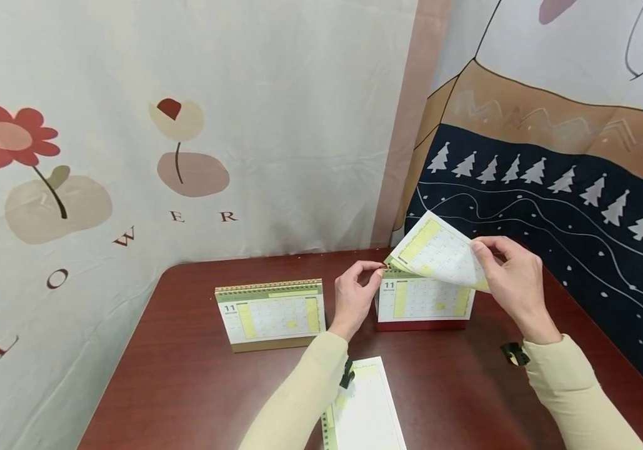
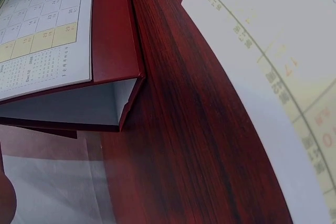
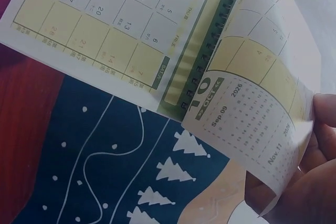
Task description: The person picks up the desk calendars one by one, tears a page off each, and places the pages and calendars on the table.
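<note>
A desk calendar [image 1: 422, 303] with a red base stands upright at the right of the table, its front page reading 11. My left hand [image 1: 355, 297] pinches the top left corner by the spiral binding with thumb and index finger. With my right hand [image 1: 515, 281] I grip the edge of a lifted page [image 1: 439, 247], which slants up from the binding and bends. The right wrist view shows this page [image 3: 241, 114] marked OCT, curling at the thumb. In the left wrist view, the calendar's red base [image 2: 113, 30] shows from the side; only a fingertip edge is visible.
A second calendar [image 1: 279, 315] with a tan base stands to the left, also showing 11. Another spiral-bound calendar [image 1: 374, 406] lies near the front, partly under my left forearm. Printed cloths [image 1: 299, 125] hang behind the reddish-brown table [image 1: 186, 369] and along its right side.
</note>
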`<state>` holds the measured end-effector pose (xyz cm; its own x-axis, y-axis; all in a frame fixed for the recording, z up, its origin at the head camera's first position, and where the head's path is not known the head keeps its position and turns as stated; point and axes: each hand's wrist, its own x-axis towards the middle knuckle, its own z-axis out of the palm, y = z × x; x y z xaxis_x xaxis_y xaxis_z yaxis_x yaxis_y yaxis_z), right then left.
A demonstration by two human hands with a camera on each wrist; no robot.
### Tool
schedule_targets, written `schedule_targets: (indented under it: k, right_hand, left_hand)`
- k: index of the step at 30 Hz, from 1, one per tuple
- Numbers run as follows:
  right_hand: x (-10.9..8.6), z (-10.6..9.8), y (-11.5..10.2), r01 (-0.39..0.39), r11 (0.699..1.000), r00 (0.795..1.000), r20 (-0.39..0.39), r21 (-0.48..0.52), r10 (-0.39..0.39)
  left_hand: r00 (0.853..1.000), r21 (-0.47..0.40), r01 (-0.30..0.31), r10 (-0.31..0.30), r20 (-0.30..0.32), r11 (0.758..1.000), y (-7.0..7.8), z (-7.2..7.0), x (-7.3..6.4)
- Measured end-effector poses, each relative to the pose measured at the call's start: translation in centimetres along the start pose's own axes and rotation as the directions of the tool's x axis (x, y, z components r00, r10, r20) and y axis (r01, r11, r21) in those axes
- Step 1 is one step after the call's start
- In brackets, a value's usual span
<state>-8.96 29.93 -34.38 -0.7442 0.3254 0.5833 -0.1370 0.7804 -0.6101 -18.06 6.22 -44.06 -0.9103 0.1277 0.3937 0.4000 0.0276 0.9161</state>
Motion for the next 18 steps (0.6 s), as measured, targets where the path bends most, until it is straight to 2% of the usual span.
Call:
schedule_targets:
  k: [9, 13, 18]
  right_hand:
    - [-0.68, 0.39, 0.04, -0.039, 0.999, 0.999, -0.014, 0.02, 0.039]
    - [-0.47, 0.37, 0.14, -0.029, 0.999, 0.999, -0.032, 0.032, 0.03]
    - [-0.05, 0.33, -0.03, 0.01, 1.0, 1.0, -0.005, -0.001, -0.01]
  left_hand:
    - [1.0, 0.021, 0.022, -0.022, -0.006, 1.0, -0.15, -0.2, -0.63]
    - [1.0, 0.028, 0.017, -0.017, -0.006, 0.999, -0.03, -0.05, -0.32]
    - [1.0, 0.03, 0.025, -0.025, -0.01, 0.999, 0.08, 0.04, -0.05]
